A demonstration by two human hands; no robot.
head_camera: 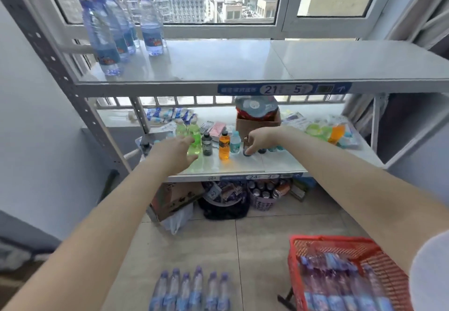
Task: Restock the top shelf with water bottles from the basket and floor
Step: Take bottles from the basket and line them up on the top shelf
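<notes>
Reaching out empty, both hands — left hand (178,151) spread, right hand (257,140) loosely curled — while water bottles (121,31) crowd the top shelf's (315,63) left corner, leaving room.

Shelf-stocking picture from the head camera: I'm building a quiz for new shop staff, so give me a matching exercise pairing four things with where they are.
Things:
1. upright water bottles
2. orange drink bottle
3. red basket
4. purple basket

Places:
A. on the floor under the bottom shelf
B. left end of the top shelf
C. on the floor at lower right, holding water bottles
D. middle shelf, between the two hands

Pairs: 1-B, 2-D, 3-C, 4-A. The left hand and right hand both reach over the middle shelf; neither holds a water bottle.
</notes>
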